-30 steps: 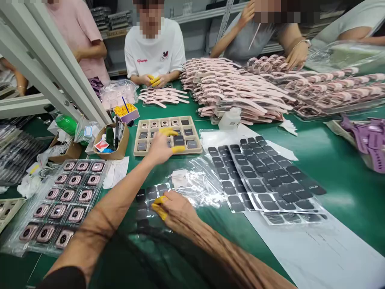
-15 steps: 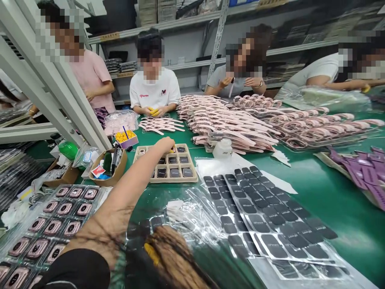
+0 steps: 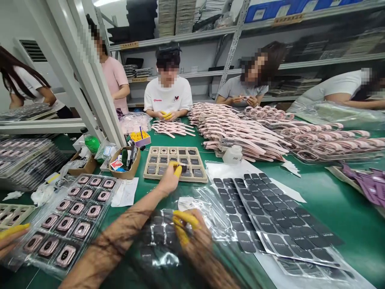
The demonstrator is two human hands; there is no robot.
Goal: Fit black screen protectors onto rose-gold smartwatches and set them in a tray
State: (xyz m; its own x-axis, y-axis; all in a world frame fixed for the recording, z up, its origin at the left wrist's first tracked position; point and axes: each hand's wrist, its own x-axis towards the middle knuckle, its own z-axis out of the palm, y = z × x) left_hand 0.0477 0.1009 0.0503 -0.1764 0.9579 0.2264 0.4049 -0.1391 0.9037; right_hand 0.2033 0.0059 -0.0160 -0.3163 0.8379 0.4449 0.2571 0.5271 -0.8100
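My left hand [image 3: 169, 180], with yellow finger covers, reaches over the front of a beige compartment tray [image 3: 146, 175]. Its fingers pinch a small dark watch case [image 3: 182, 168], held tilted above the compartments. Three pink-framed watch cases lie in the tray's back row; most other compartments hold pieces with black square faces. Nearer to me, my right hand [image 3: 197, 233], also in yellow finger covers, is above a clear sheet of black square stickers [image 3: 150, 253]. Its thumb and finger close toward each other; strands of hair and blur hide what is between them.
Black sticker sheets [image 3: 270, 216] spread at right, behind them a white bottle [image 3: 232, 154] and piled pink straps [image 3: 237, 128]. At left lies a clear tray of pink watch cases [image 3: 76, 207], with another person's hand [image 3: 13, 235] beside it. Cardboard box [image 3: 128, 172] stands near; co-workers sit opposite.
My left hand has drawn back from the tray's far side toward its front, now with a watch case in its fingers. My right hand has come clearer into view; the camera has turned left.
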